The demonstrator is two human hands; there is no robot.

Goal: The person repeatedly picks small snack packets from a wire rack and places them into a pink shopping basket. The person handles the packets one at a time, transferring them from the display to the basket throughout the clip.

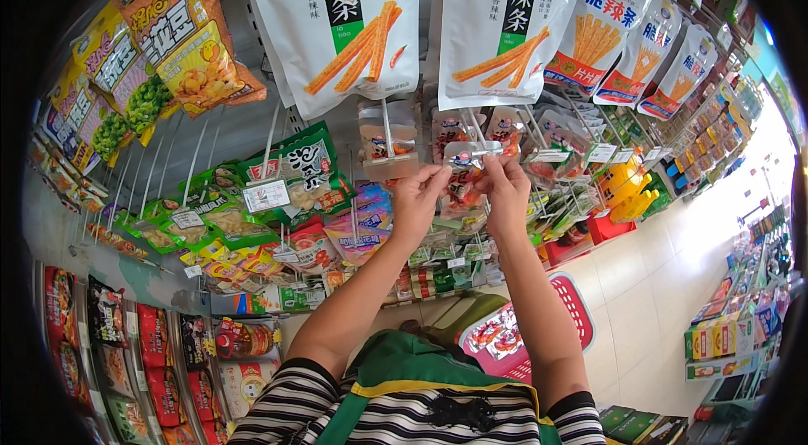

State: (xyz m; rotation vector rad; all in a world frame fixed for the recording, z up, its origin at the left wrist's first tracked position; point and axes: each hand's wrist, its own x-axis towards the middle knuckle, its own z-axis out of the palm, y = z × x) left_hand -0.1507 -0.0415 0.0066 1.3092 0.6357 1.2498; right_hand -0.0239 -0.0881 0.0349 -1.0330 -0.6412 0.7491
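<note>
My left hand (416, 204) pinches the left upper edge of a small clear snack packet (464, 191) with red contents. On its other side, the fingers and thumb of my right hand (509, 195) grip the packet's top by the tip of a metal display hook (475, 124). Whether the hook passes through the packet's hang hole cannot be made out. Similar packets (505, 124) hang behind it. Just left, another hook carries small packets behind a clear tag holder (391, 166). Large white snack bags (495, 22) hang above my hands.
A pink plastic basket (573, 303) with several shiny packets (502, 334) stands below my right forearm. Green snack bags (315, 173) and bare hooks (196, 151) project at left. Noodle packs (154, 337) fill the lower-left shelves. Tiled floor (637, 312) runs along the right.
</note>
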